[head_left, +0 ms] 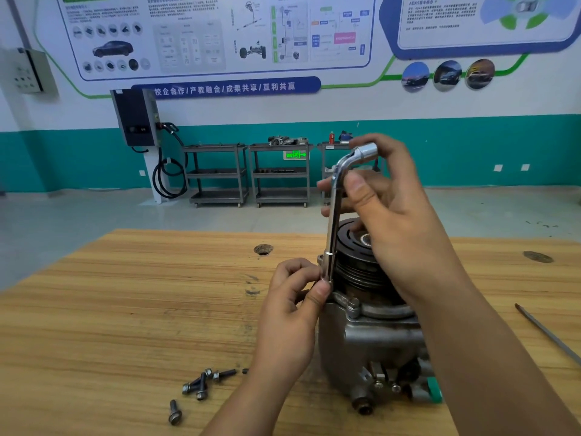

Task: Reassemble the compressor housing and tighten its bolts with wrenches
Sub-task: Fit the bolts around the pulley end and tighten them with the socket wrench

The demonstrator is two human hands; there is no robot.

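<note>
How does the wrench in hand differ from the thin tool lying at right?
The L-shaped wrench stands upright, gripped by the right hand and pinched low by the left hand; the thin tool lies flat on the table, untouched. The wrench is bright chrome with a bent top; the thin tool is straight and dull. Both are long, slim.
</note>
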